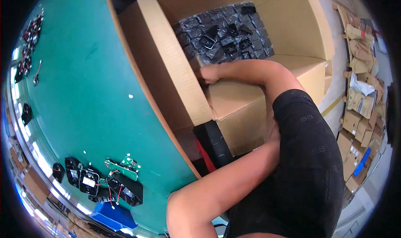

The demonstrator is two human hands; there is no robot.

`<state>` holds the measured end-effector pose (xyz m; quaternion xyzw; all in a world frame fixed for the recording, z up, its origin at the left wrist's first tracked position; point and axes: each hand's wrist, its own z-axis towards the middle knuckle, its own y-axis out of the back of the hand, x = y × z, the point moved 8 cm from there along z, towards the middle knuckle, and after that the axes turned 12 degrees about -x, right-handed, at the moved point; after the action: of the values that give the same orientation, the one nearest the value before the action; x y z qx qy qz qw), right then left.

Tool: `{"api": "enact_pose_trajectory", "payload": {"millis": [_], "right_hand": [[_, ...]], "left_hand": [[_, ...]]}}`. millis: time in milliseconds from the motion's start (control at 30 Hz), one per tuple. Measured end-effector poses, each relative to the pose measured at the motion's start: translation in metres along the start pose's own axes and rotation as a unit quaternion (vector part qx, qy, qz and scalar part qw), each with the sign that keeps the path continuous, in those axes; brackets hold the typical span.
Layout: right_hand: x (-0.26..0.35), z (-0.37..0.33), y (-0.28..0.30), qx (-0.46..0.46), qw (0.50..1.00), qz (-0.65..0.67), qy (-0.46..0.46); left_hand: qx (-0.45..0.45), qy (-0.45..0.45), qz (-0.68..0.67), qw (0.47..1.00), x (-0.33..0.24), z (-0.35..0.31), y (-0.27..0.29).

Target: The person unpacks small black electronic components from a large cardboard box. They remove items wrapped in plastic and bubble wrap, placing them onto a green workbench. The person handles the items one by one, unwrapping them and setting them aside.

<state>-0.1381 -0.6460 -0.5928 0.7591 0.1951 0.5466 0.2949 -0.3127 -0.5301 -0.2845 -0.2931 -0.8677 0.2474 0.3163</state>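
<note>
My right arm, in a short black sleeve, bends across a large cardboard box [292,37]. My right hand [207,74] is down by the box's near-left wall, its fingers hidden behind the cardboard edge. My left forearm crosses from the lower edge toward the right; my left hand [274,133] is tucked against the black sleeve [296,108], its fingers out of sight. Whether either hand holds anything does not show. Inside the box, rows of dark parts in clear plastic wrap [263,37] lie packed, with several loose black plastic housings [227,41] on top.
To the left stretches a green worktop [104,92] carrying green circuit boards [123,167], black housings [129,190], a blue bin [112,216] and a cluster of small wired parts [31,46]. Cartons and sacks [361,50] are stacked along the right.
</note>
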Motion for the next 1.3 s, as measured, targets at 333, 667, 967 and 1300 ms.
{"api": "enact_pose_trajectory", "payload": {"millis": [333, 667, 967, 1300], "right_hand": [[-0.006, 0.004, 0.045, -0.052, 0.996, -0.063, -0.019], [-0.031, 0.043, 0.077, -0.16, 0.967, -0.155, -0.123], [-0.051, 0.019, 0.063, -0.027, 0.949, -0.28, -0.142], [-0.08, 0.012, -0.009, 0.075, 0.959, -0.141, -0.235]], "left_hand": [[0.013, 0.002, 0.102, 0.995, -0.004, 0.026, 0.031], [0.051, 0.007, 0.044, 0.998, -0.003, 0.022, 0.028], [0.077, 0.117, -0.111, 0.984, -0.005, -0.008, 0.005], [0.127, 0.154, -0.033, 0.979, 0.01, -0.014, -0.001]]}}
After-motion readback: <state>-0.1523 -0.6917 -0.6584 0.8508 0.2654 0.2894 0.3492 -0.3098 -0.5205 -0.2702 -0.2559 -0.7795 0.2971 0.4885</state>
